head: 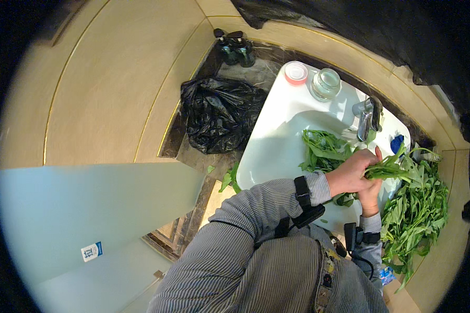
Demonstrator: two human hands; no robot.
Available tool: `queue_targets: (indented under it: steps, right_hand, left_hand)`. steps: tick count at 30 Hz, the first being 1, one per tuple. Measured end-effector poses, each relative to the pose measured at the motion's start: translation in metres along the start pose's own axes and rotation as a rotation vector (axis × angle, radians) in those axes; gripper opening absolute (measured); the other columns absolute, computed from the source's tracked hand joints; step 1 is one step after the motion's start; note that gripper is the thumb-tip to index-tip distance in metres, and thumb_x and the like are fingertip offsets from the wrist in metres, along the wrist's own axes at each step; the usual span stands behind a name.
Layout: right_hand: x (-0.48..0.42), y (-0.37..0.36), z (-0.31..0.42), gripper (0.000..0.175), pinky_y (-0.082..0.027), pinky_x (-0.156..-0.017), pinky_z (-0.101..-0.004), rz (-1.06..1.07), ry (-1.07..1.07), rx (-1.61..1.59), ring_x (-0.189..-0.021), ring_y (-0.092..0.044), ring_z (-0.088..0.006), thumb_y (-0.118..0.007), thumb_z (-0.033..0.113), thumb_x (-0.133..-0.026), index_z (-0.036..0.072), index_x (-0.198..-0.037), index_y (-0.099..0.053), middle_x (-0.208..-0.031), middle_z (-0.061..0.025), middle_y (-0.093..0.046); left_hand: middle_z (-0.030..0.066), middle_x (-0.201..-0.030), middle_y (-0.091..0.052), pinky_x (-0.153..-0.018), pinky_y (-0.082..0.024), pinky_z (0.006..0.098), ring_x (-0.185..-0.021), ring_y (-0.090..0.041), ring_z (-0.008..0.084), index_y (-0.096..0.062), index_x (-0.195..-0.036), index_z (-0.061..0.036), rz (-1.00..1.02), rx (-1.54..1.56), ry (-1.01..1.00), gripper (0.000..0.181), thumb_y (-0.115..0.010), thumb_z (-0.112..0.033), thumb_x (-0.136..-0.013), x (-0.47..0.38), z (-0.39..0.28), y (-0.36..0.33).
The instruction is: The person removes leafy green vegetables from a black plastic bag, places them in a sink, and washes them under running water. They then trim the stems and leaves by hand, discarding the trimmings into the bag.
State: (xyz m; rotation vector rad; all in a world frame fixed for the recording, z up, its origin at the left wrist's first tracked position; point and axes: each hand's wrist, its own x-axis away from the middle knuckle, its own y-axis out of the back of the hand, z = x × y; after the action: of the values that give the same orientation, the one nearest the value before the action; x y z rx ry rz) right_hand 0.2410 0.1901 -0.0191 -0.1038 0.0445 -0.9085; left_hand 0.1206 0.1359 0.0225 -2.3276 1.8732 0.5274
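Above the right side of a white sink (258, 156), my left hand (350, 174) is closed on a bunch of green leafy stems (389, 168). My right hand (370, 195) is up against the left one, just below it, at the same bunch; its fingers are mostly hidden. More leafy greens (323, 148) lie in the basin, under and beyond my hands. A large heap of greens (417, 211) lies to the right of the sink. The chrome faucet (366, 119) stands right behind my hands.
A black plastic bag (221, 113) sits on the dark stone counter left of the sink. On the sink's back rim stand a red-edged lid (296, 73) and a glass jar (325, 85); a blue object (396, 144) lies right of the faucet. Two pump bottles (235, 49) stand in the back corner.
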Motion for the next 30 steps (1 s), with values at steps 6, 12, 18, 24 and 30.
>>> queue_targets:
  steps: [6,12,18,24,30]
  right_hand:
    - [-0.012,0.022,0.017,0.043,-0.038,-0.087,-0.029,-0.092,0.489,0.515,-0.095,-0.049,-0.0182,-0.059,-0.002,-0.074,-0.002,-0.115,-0.045,-0.105,-0.008,-0.051]
    - [-0.01,0.085,0.06,0.035,-0.041,-0.082,-0.0291,-0.604,0.267,0.193,-0.091,-0.051,-0.0157,-0.061,0.011,-0.079,-0.005,-0.108,-0.052,-0.107,-0.0095,-0.055]
    - [-0.009,0.13,0.05,0.038,-0.041,-0.08,-0.0286,-0.728,0.271,0.512,-0.089,-0.053,-0.016,-0.065,0.014,-0.076,-0.009,-0.105,-0.053,-0.106,-0.0105,-0.056]
    - [0.017,0.147,0.076,0.035,-0.043,-0.066,-0.0272,-0.952,0.02,0.377,-0.072,-0.052,-0.0121,-0.068,0.018,-0.074,-0.012,-0.089,-0.057,-0.089,-0.0084,-0.059]
    - [0.024,0.077,0.106,0.038,-0.046,-0.063,-0.0276,-0.835,0.21,0.281,-0.071,-0.055,-0.0142,-0.068,0.021,-0.073,-0.013,-0.089,-0.058,-0.092,-0.0111,-0.06]
  left_hand:
    - [0.0201,-0.106,-0.045,-0.086,-0.036,0.0402,-0.103,-0.041,0.0357,-0.045,-0.114,-0.0026,-0.182,-0.336,-0.127,0.064,-0.071,-0.021,-0.059,0.019,-0.038,0.005]
    - [0.0157,-0.108,-0.051,-0.088,-0.038,0.0363,-0.1,-0.049,0.0262,-0.045,-0.117,-0.004,-0.44,-0.385,0.028,0.056,-0.068,-0.014,-0.067,0.086,-0.026,0.064]
    - [0.0049,-0.066,-0.059,-0.056,-0.046,0.023,-0.06,-0.054,0.0098,-0.056,-0.095,0.0012,-0.931,-0.346,0.402,0.022,-0.062,-0.004,-0.074,0.209,0.027,0.172]
    - [0.0085,-0.07,-0.061,-0.057,-0.046,0.0271,-0.061,-0.057,0.0139,-0.061,-0.08,-0.0007,-1.055,-0.537,0.845,0.011,-0.062,-0.009,-0.073,0.318,0.05,0.241]
    - [0.0133,-0.09,-0.056,-0.075,-0.046,0.036,-0.086,-0.054,0.0291,-0.06,-0.094,-0.005,-0.282,-0.8,0.484,0.034,-0.067,-0.015,-0.062,0.316,0.046,0.202]
